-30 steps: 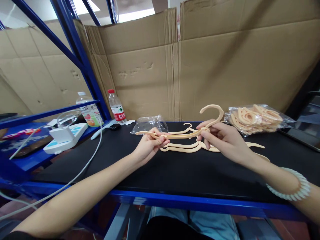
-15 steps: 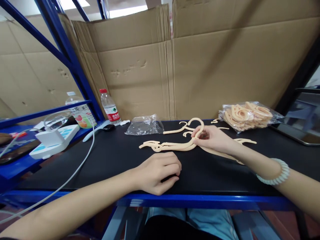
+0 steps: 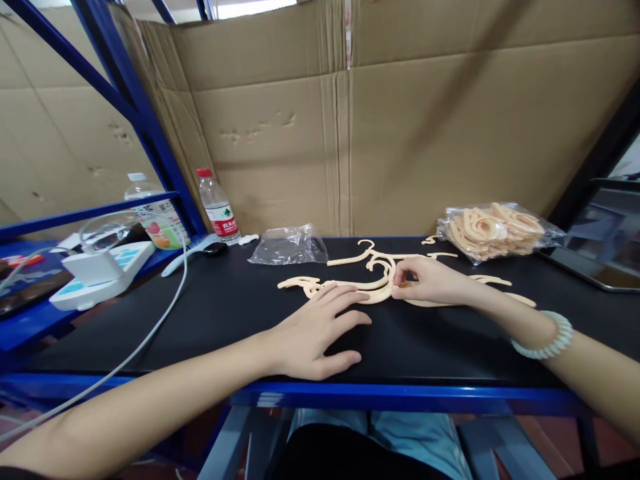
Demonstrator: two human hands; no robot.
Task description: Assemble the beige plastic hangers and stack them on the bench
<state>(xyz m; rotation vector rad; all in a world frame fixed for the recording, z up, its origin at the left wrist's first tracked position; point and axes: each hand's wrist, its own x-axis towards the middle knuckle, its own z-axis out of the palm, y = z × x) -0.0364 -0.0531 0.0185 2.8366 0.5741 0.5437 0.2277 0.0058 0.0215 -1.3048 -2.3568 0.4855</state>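
Note:
A cream plastic clothes hanger (image 3: 380,294) lies low over the black tabletop, its hook curving up at the middle. My right hand (image 3: 427,279) pinches it at the base of the hook, between thumb and fingers. My left hand (image 3: 320,330) is spread open just in front of the hanger's left arm. Its fingertips reach the hanger's edge; whether they press on it I cannot tell. More cream hanger pieces (image 3: 350,259) lie behind, with a small hook piece (image 3: 429,240) at the back. Part of the right side is hidden by my right hand and forearm.
A clear bag packed with hanger parts (image 3: 493,230) sits at the back right, beside a dark-framed tray (image 3: 590,267). Crumpled clear plastic (image 3: 289,247), a red-capped bottle (image 3: 219,210) and a brush (image 3: 187,257) lie left. A white cable (image 3: 170,313) hangs over a power strip (image 3: 105,277).
My right hand has lowered the hanger, whose upright hook now tips down toward the tabletop. My left hand has uncurled and spread its fingers toward the hanger's left arm.

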